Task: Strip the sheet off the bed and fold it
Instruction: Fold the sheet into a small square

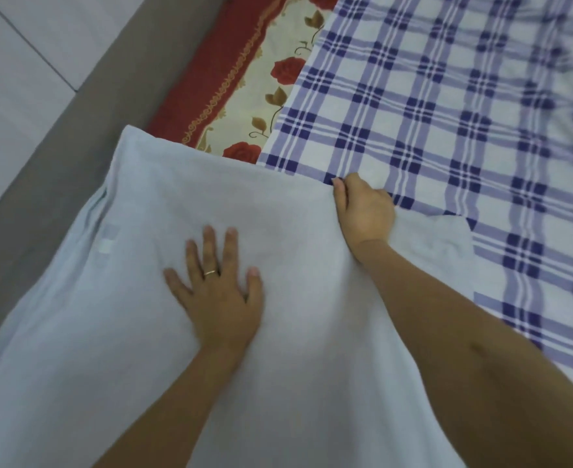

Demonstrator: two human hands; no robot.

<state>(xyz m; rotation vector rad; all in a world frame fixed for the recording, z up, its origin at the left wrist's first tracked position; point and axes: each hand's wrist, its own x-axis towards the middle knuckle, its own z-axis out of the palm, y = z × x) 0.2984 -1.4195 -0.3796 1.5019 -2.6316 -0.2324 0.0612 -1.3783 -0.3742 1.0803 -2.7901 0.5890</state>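
Observation:
A pale blue sheet (136,315) lies folded over in front of me, its plain underside up, covering the near part of the bed. My left hand (219,292) lies flat on it with fingers spread, pressing the cloth down; a ring is on one finger. My right hand (363,209) grips the sheet's far folded edge, fingers curled round it. Beyond that edge the same cloth shows its blue and white checked face (447,106), spread flat across the bed to the right.
A floral mattress cover with red roses and a red border (244,92) is bared at the upper middle. A grey-brown bed edge (58,130) runs diagonally at left, with pale floor tiles (18,45) beyond it.

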